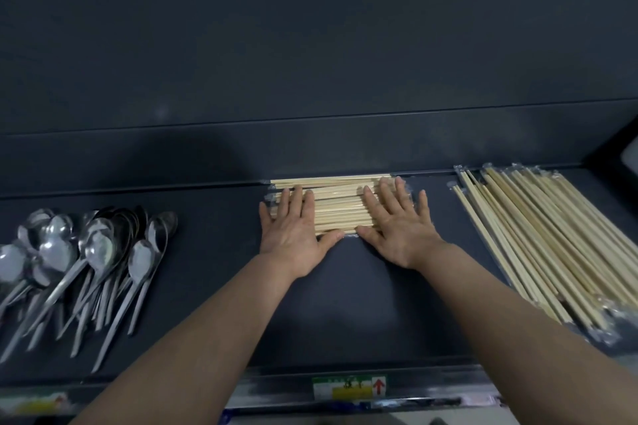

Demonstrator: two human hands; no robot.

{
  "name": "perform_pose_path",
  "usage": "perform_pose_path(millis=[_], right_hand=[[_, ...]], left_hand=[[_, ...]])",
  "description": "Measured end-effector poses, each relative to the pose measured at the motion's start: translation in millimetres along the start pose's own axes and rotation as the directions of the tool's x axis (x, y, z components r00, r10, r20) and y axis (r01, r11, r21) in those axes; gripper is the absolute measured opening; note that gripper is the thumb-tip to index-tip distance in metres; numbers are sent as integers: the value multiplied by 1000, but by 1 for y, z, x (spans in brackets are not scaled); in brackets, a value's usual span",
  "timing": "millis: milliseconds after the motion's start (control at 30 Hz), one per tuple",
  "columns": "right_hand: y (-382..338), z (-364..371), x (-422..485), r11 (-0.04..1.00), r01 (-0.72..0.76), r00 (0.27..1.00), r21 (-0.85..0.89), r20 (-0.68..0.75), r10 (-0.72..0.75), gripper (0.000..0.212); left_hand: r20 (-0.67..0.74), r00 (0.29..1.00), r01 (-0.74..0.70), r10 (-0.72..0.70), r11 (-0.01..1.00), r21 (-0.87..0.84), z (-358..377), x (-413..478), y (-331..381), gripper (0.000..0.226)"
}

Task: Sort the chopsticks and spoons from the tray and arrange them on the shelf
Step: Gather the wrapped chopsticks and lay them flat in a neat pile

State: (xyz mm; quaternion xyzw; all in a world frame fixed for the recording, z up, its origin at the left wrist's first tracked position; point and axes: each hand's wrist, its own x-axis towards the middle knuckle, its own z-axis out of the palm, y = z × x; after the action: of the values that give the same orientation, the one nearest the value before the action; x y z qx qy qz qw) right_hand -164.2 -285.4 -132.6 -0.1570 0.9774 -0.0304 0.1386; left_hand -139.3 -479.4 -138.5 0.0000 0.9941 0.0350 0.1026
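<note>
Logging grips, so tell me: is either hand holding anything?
Nothing is gripped. Left hand and right hand lie flat, palms down, on the chopsticks.

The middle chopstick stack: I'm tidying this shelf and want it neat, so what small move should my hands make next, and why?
Probably press both palms inward and toward the back wall to square the middle chopstick stack. The left hand and right hand lie flat and open on it, and a few wrapped sticks at the rear sit slightly offset. The spoons and the larger chopstick pile already lie apart.

place: shop | cue: dark shelf point(345, 304), price label point(348, 387) on its front edge
</note>
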Motion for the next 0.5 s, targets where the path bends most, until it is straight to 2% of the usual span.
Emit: perform_pose_path(millis=[67,167,267,400,500], right_hand=[[0,0,-6,1000,10,999,22,-39,-9,67],[7,-2,-20,994,21,984,104,-181,-2,55],[26,-1,-37,995,28,960,93,-278,-1,45],[65,4,-63,999,6,910,38,-415,10,38],[100,0,-85,993,-114,896,27,-429,115,40]], left_hand=[[-45,999,-24,23,999,-39,-3,-1,6,86],[-111,985,-139,130,987,-76,-10,-3,25,63],[-195,956,-237,217,967,-88,-16,-3,52,42],[-326,906,-334,272,930,-152,-20,-10,103,32],[-289,927,-328,241,893,-308,-23,-13,148,27]])
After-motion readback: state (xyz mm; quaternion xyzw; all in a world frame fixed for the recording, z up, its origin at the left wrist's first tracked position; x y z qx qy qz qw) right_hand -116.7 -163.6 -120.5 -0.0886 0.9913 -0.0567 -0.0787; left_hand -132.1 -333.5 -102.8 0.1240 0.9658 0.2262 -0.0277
